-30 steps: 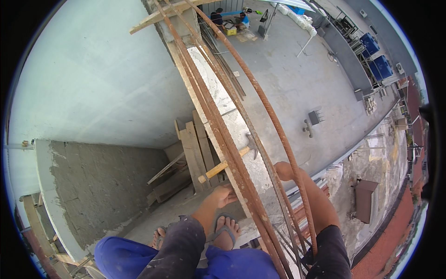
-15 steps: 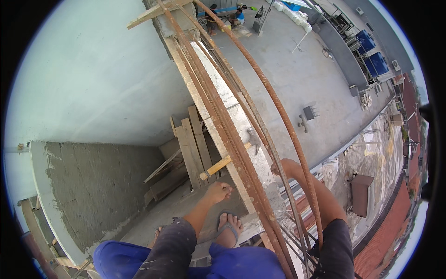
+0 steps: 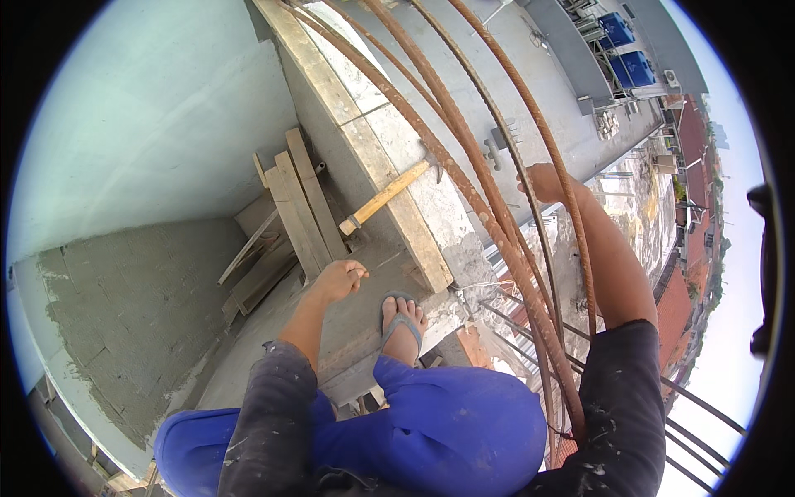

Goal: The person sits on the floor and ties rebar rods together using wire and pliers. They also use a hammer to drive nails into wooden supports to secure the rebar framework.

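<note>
Several long, rusty reinforcing bars run in a bowed bundle from the far edge down to my right side. Out on their right, my right hand is closed at a thinner ribbed bar; bars partly cover its fingers. My left hand hangs over the ledge with its fingers curled in and nothing visible in them. A claw hammer with a yellow wooden handle lies across the wall top, just beyond that hand. Its head rests partly behind a bar.
A timber board edges the concrete wall top. Wooden planks lean in the corner by a rough plastered wall. My sandalled foot stands on the ledge. Far below, right, are blue tanks and red roofs.
The bars have spread apart and shifted right, away from the wall top, with my right hand moving outward and farther off. The hammer lies more uncovered. My view has turned right.
</note>
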Tool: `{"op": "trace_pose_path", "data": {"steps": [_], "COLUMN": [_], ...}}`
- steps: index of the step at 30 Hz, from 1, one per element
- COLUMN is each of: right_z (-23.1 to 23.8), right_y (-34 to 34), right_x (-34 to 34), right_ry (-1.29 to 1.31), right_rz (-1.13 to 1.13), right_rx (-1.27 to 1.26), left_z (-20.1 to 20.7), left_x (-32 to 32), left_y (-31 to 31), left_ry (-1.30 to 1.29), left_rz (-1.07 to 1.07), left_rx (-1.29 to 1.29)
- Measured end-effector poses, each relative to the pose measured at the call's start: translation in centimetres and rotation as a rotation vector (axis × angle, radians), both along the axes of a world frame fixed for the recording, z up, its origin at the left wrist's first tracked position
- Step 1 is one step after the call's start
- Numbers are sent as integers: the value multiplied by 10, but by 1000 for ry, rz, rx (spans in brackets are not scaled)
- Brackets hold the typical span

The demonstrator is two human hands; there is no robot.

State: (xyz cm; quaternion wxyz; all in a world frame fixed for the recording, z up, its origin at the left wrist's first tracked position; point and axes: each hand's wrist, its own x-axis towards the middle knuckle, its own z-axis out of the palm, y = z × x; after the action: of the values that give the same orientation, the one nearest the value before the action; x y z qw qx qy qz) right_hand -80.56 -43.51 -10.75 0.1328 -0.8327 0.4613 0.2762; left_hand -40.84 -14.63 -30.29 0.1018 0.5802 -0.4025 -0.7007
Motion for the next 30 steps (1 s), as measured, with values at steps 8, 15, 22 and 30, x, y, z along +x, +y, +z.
{"op": "trace_pose_path", "data": {"steps": [8,15,22,30], "right_z": [293,361,298,187], "right_y": [3,170,280,330], "right_x": [130,263,249,189], "right_ry": [-21,-232,-507,-1116], "right_rz": [-159,289,-181,-1096], "right_rx": [-275,-100,23,66], "left_z": [-27,-32,-3,-28], "left_x": [-10,-52,-65,-72], "left_y": [3,8,5,4], "left_ry": [-231,-479,-374,-384], "left_rz": [-117,-40,58,119], "left_rx": [-246,-47,10,-219]}}
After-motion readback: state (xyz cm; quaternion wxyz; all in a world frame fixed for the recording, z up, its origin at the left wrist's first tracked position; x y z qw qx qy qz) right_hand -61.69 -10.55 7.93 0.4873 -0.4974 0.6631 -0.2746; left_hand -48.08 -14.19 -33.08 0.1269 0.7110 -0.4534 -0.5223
